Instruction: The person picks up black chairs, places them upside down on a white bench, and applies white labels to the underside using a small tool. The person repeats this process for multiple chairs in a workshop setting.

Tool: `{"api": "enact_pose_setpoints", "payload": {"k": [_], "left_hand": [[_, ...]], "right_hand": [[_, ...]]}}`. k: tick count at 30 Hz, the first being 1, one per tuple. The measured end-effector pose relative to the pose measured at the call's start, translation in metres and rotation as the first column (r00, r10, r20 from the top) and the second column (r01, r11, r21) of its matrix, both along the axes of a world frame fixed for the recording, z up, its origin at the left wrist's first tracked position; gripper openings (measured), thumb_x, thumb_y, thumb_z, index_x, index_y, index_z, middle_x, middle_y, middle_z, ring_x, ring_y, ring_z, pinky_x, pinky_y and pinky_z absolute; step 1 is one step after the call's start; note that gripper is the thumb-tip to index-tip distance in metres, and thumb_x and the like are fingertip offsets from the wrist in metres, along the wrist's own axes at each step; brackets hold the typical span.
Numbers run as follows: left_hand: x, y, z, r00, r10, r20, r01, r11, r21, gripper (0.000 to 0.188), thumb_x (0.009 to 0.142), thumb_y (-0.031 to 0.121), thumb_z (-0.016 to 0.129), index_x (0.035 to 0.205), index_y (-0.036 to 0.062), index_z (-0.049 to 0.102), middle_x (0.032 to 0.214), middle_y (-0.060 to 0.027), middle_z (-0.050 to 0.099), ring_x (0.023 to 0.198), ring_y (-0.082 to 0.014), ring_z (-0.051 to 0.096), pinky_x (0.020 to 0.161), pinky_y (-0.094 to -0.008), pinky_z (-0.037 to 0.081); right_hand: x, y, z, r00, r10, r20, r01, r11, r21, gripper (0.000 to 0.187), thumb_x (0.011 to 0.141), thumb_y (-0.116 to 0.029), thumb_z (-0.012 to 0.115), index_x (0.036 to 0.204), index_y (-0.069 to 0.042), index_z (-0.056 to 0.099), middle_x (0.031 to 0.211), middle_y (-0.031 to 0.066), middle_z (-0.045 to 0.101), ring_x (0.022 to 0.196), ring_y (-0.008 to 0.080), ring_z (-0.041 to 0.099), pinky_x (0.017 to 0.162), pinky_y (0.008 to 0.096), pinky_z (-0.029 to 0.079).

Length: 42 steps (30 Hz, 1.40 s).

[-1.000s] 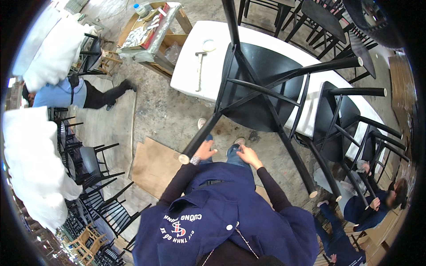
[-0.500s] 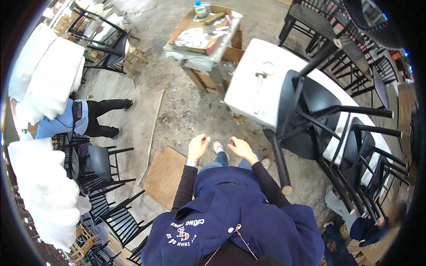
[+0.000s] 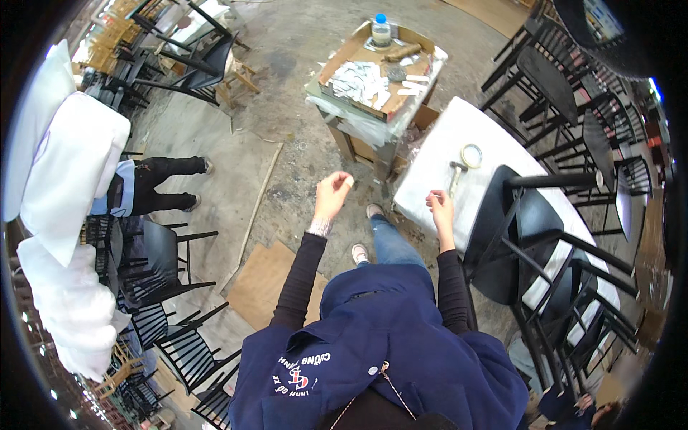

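Note:
My left hand [image 3: 332, 196] is raised over the concrete floor, thumb and fingers drawn together. A pale spot shows at its fingertips, too small to name. At the near edge of the white-covered table [image 3: 437, 154], my right hand [image 3: 441, 209] is held with its fingers loosely bent and apart, and nothing shows in it. Just beyond it lies a hammer [image 3: 456, 177], beside a roll of tape [image 3: 471, 155]. On the same table, to the right of my right hand, a black chair [image 3: 494, 258] rests upside down with its legs sticking out.
Ahead, a stand carries a cardboard tray [image 3: 340, 61] of white pieces and a bottle [image 3: 381, 31]. More black chairs [image 3: 161, 251] crowd the left and right. A person [image 3: 154, 186] stands at left near white wrapped bundles [image 3: 79, 143]. Cardboard [image 3: 265, 276] lies on the floor.
I have moved forward, and the stand and table now appear lower in view. Both hands have risen and spread apart, the right one moving to the table edge near the hammer.

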<state>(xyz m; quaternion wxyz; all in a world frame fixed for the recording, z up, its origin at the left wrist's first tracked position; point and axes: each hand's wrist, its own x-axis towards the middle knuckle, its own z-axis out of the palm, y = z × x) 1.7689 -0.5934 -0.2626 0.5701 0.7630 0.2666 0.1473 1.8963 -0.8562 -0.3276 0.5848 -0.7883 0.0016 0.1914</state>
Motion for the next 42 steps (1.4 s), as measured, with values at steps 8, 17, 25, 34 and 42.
{"api": "enact_pose_setpoints", "payload": {"k": [8,17,25,34,42], "left_hand": [[0.152,0.072,0.039,0.906,0.409,0.107,-0.364,0.884,-0.293,0.013,0.081,0.013,0.064,0.081,0.0009,0.060,0.066,-0.0067,0.064,0.052,-0.0097,0.061,0.048,-0.0209,0.045],[0.197,0.072,0.000,0.844,0.532,0.064,-0.535,0.844,0.038,0.018,0.075,0.009,0.067,0.089,-0.0021,0.064,0.057,-0.0082,0.063,0.050,-0.0112,0.061,0.047,-0.0245,0.046],[0.189,0.058,-0.022,0.739,0.674,0.012,-0.614,0.680,-0.401,0.016,0.081,0.000,0.062,0.095,-0.0078,0.058,0.079,-0.0117,0.065,0.064,-0.0165,0.065,0.056,-0.0243,0.053],[0.180,0.059,-0.028,0.749,0.657,0.090,-0.501,0.649,-0.572,0.016,0.082,0.002,0.062,0.095,-0.0060,0.057,0.082,-0.0113,0.064,0.070,-0.0173,0.065,0.062,-0.0270,0.055],[0.141,0.028,-0.003,0.881,0.459,0.111,-0.285,0.705,-0.650,0.018,0.081,0.005,0.064,0.096,-0.0043,0.059,0.083,-0.0112,0.065,0.069,-0.0189,0.065,0.064,-0.0301,0.056]], "right_hand": [[0.100,0.047,-0.007,0.990,0.077,0.121,-0.072,0.996,-0.049,0.019,0.083,-0.014,0.056,0.097,-0.001,0.059,0.080,0.0086,0.064,0.072,0.0138,0.061,0.065,0.0265,0.047],[0.126,-0.030,-0.039,0.999,0.012,0.038,0.007,0.881,-0.473,0.030,0.080,-0.024,0.059,0.099,-0.001,0.059,0.088,0.0158,0.064,0.080,0.0270,0.062,0.073,0.0356,0.047],[0.110,-0.054,-0.072,0.965,0.212,-0.153,-0.255,0.642,-0.723,0.042,0.080,-0.024,0.059,0.111,-0.001,0.045,0.097,0.0226,0.058,0.088,0.0385,0.057,0.074,0.0441,0.044],[0.088,-0.046,-0.101,0.997,-0.025,0.074,0.066,0.767,-0.638,0.035,0.081,-0.017,0.055,0.108,0.001,0.041,0.088,0.0245,0.058,0.081,0.0421,0.056,0.070,0.0462,0.042],[0.068,-0.001,-0.007,0.980,-0.160,0.119,0.183,0.958,-0.219,0.028,0.079,-0.023,0.067,0.070,0.000,0.054,0.056,0.0080,0.051,0.055,0.0162,0.050,0.053,0.0326,0.039]]}}
